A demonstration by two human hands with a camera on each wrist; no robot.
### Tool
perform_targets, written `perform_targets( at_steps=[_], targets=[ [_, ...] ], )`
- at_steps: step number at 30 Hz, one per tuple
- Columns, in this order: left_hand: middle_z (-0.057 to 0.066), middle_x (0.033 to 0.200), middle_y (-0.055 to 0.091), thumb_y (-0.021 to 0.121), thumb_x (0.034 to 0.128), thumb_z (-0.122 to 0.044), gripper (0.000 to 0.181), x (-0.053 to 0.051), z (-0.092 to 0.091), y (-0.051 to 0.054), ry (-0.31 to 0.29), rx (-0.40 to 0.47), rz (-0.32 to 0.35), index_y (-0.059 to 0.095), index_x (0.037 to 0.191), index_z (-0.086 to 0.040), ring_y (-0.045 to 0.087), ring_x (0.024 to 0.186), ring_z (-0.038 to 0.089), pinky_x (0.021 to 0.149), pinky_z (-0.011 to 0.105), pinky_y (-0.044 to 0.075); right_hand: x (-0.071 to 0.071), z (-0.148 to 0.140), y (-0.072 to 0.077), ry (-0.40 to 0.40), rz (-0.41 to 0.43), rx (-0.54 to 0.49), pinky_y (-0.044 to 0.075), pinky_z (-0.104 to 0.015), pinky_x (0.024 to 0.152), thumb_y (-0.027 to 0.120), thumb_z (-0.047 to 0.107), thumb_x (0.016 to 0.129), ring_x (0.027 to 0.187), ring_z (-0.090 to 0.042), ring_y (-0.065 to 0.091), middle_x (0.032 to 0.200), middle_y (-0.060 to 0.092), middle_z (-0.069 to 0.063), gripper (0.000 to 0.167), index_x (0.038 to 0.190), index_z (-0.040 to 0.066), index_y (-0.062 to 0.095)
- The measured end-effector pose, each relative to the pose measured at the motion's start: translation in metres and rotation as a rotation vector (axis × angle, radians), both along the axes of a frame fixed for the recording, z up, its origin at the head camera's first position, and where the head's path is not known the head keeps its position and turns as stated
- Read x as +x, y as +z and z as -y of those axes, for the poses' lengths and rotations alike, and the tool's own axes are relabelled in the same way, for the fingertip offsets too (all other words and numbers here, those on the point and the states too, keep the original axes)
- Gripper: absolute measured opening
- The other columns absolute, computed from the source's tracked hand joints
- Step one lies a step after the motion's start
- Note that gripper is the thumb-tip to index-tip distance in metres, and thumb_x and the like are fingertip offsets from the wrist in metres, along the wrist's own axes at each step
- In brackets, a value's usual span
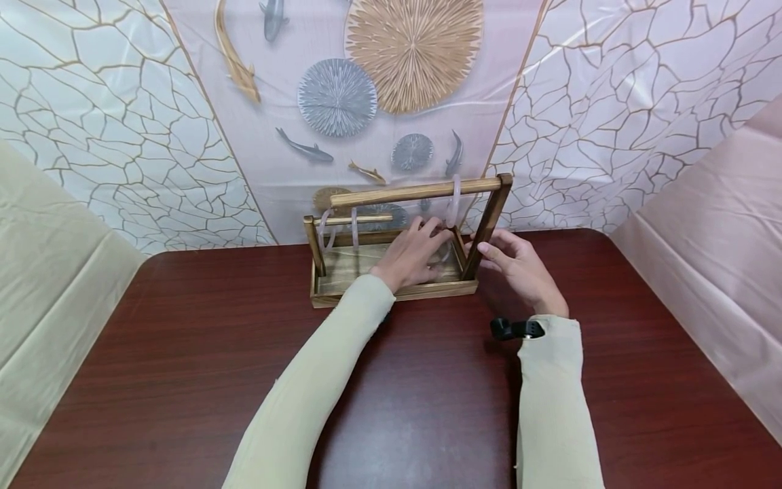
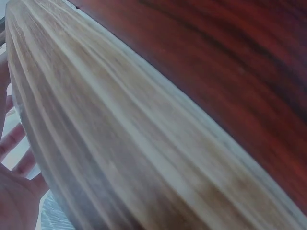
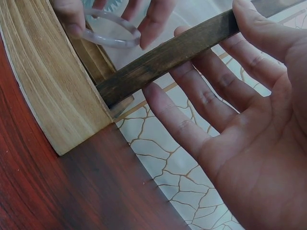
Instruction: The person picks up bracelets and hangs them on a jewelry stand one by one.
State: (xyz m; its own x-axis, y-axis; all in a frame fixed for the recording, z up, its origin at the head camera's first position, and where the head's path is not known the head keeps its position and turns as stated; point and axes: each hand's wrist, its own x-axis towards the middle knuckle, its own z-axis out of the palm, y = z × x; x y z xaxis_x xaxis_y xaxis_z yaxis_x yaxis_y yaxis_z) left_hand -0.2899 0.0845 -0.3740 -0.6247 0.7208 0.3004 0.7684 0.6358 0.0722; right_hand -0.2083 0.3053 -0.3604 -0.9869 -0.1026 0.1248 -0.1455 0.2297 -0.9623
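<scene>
A wooden bangle stand [image 1: 394, 292] with a tray base and two bars stands at the back of the table. My left hand [image 1: 412, 255] reaches over the tray and holds a pale translucent bangle [image 3: 112, 44] between thumb and fingers. My right hand [image 1: 522, 268] grips the stand's dark right post [image 3: 168, 60], thumb on one side and fingers on the other. One bangle [image 1: 453, 202] hangs on the upper bar [image 1: 397, 195]. Two more, a left bangle [image 1: 324, 234] and an upright bangle [image 1: 355, 228], hang on the shorter lower bar [image 1: 366, 219]. The left wrist view shows mostly the tray's front wall [image 2: 105, 115].
The dark red table [image 1: 201, 380] extends on both sides and in front of the stand. Patterned cloth [image 1: 611, 122] rises right behind it, with plain cloth walls [image 1: 733, 224] at the sides. A black strap [image 1: 516, 329] is on the right wrist.
</scene>
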Motion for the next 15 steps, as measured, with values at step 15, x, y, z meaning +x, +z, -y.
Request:
perform_targets(
  at_steps=[15],
  targets=[
    [0.005,0.144,0.049,0.076,0.0821,-0.03,0.062,0.0085,0.0072,0.0061,-0.022,-0.052,-0.112,0.055,0.14,-0.025,0.047,0.13,0.028,0.101,0.037,0.052,0.0001,0.0005,0.0004,-0.001,0.007,0.019,0.056,-0.022,0.095,0.06,0.03,0.104,0.108,-0.003,0.065,0.114,0.062,0.002,0.047,0.137,-0.003,0.052]
  ],
)
